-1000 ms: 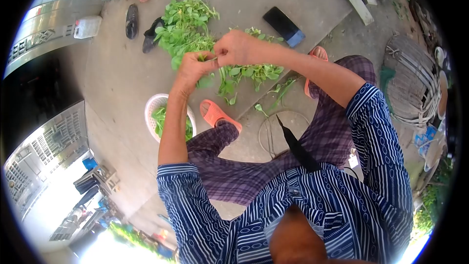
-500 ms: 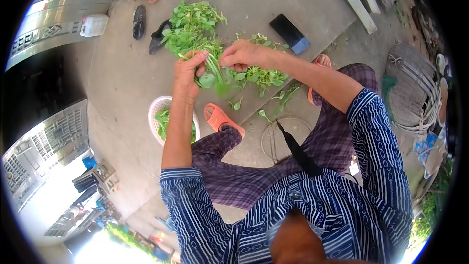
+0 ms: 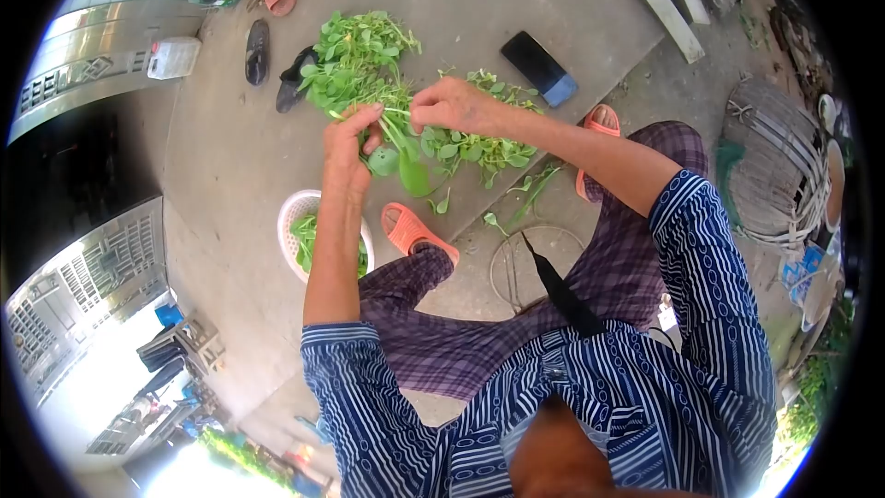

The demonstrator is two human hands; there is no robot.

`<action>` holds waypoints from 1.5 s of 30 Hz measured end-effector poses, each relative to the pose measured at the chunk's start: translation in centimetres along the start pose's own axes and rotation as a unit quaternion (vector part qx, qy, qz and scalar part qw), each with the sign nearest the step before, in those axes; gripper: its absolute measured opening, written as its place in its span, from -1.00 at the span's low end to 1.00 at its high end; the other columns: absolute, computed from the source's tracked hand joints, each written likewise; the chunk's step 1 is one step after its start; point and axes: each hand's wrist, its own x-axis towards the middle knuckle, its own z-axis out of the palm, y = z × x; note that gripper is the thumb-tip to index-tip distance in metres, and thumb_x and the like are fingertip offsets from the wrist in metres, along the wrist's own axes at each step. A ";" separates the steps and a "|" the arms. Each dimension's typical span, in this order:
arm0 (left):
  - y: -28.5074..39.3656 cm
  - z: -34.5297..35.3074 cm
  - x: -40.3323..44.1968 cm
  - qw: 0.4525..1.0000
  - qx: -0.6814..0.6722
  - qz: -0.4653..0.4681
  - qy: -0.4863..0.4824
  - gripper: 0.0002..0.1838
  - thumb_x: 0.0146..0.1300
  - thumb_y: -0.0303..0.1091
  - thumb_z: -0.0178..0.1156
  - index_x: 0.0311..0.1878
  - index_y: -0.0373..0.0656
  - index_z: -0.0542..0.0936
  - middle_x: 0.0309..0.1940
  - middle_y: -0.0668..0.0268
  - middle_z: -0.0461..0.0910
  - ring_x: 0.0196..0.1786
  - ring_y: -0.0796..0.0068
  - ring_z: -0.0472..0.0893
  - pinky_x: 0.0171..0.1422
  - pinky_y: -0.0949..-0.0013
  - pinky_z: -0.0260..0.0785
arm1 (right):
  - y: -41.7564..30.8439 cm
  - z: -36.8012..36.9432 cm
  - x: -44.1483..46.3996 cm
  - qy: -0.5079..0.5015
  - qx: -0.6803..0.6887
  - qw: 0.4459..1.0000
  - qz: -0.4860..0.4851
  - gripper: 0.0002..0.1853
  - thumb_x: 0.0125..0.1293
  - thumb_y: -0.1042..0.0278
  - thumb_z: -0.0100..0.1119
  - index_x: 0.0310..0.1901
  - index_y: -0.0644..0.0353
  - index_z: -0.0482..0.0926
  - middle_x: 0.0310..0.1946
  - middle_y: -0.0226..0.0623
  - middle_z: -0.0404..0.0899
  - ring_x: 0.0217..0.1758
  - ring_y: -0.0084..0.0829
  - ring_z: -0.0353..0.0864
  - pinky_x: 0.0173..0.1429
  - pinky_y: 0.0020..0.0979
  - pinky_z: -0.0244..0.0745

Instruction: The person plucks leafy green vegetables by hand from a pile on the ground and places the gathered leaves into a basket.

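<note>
My left hand (image 3: 350, 146) is closed on several green leafy stems (image 3: 402, 149), whose broad leaves hang down to the right of the fingers. My right hand (image 3: 444, 105) is pinched at the upper end of a pale stem, close to the left hand. Behind the hands, a heap of leafy greens (image 3: 361, 48) lies on the concrete ground. More greens (image 3: 498, 149) are spread below the right wrist. To the left of my left forearm, a white and pink basket (image 3: 293, 212) holds some green leaves, partly hidden by the forearm.
A black phone-like object (image 3: 536, 65) lies beyond the right forearm. Dark shoes (image 3: 258, 53) are at the upper left, near a plastic jug (image 3: 173, 57). Two pale strips (image 3: 667, 17) lie at the upper right, and a bound wooden bundle (image 3: 780, 161) stands at the right.
The hands were together a second ago; they moved apart, with leafy stems now showing below the left hand. Since half a second ago, the right hand has come nearer to the left, onto a stem.
</note>
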 end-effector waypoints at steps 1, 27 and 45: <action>-0.1 0.0 0.1 1.000 0.000 -0.002 -0.001 -0.91 0.00 -0.46 0.20 -0.46 -0.22 0.48 -0.70 0.41 0.36 -0.74 0.68 0.18 -0.63 0.60 -0.01 | 0.2 0.0 0.0 0.001 0.001 1.000 0.002 -0.74 0.09 0.21 0.02 -0.53 0.23 0.56 -0.69 -0.47 0.37 -0.58 -0.65 0.26 -0.49 -0.53 0.16; -0.1 1.0 -0.4 0.974 -0.166 0.009 -0.153 -0.75 0.09 -0.30 0.12 -0.26 -0.31 0.49 -0.73 0.34 0.27 -0.63 0.50 0.27 -0.42 0.45 0.22 | -0.7 0.3 0.4 -0.070 0.410 0.892 0.176 -0.84 0.12 0.27 0.14 -0.51 0.13 0.54 -0.64 -0.57 0.40 -0.62 -0.72 0.29 -0.56 -0.62 0.18; -0.3 1.0 -0.2 0.941 -0.247 0.077 -0.218 -0.79 0.07 -0.41 0.10 -0.22 -0.27 0.45 -0.29 0.14 0.44 -0.61 0.56 0.25 -0.43 0.49 0.15 | 0.1 1.2 0.1 0.019 0.540 0.830 0.143 -0.82 0.11 0.32 0.02 -0.44 0.26 0.50 -0.61 -0.41 0.41 -0.53 -0.51 0.36 -0.39 -0.49 0.32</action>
